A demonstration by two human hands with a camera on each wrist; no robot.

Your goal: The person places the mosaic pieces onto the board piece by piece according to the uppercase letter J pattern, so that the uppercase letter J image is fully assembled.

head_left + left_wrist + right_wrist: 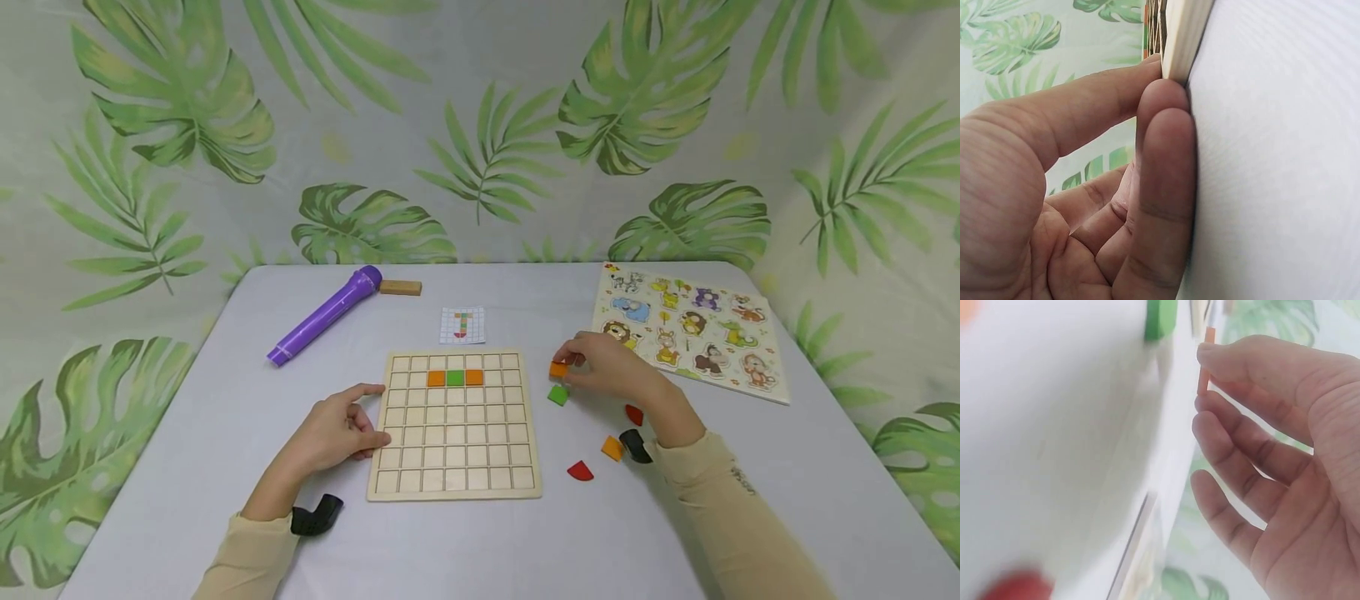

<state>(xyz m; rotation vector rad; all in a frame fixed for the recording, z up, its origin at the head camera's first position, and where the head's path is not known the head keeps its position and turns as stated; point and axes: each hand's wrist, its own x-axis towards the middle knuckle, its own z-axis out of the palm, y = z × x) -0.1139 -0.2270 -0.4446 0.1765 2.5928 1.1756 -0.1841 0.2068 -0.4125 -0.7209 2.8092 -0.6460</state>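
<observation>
The right hand (611,367) pinches an orange tile (557,369) between thumb and fingers, right of the wooden board (455,436); the left hand's (330,429) thumb and curled fingers hold the board's left edge. The tile looks light and stiff, best gripped by opposite edges.

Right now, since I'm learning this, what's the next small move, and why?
Probably carry the orange square in the right hand to the board: the card shows a stem below its top bar, while the board holds only three tiles.
</observation>
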